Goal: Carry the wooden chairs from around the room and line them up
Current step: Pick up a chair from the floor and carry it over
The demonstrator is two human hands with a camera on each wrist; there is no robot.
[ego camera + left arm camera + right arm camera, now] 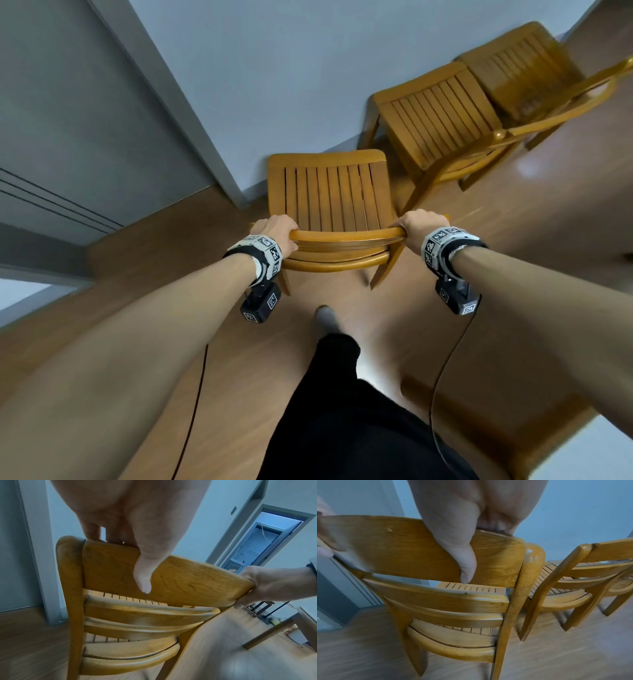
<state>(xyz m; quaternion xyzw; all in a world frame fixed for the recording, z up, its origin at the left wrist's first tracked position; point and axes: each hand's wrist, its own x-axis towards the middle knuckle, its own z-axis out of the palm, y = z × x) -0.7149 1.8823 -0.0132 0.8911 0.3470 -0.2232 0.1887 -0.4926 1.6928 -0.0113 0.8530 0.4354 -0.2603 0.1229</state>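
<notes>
A wooden chair (329, 195) with a slatted seat stands in front of me, facing the pale wall. My left hand (274, 228) grips the left end of its top back rail (346, 235), thumb down the rear face, as the left wrist view shows (142, 577). My right hand (419, 222) grips the right end of the same rail (399, 547), thumb (467, 566) on the back. Two more wooden chairs, the nearer (435, 120) and the farther (520, 72), stand side by side to the right along the wall.
A grey door frame (191, 113) rises just left of the held chair. My leg and socked foot (325, 318) are behind it on the wood floor. A wooden table leg (267, 635) and an open doorway (267, 545) appear in the left wrist view.
</notes>
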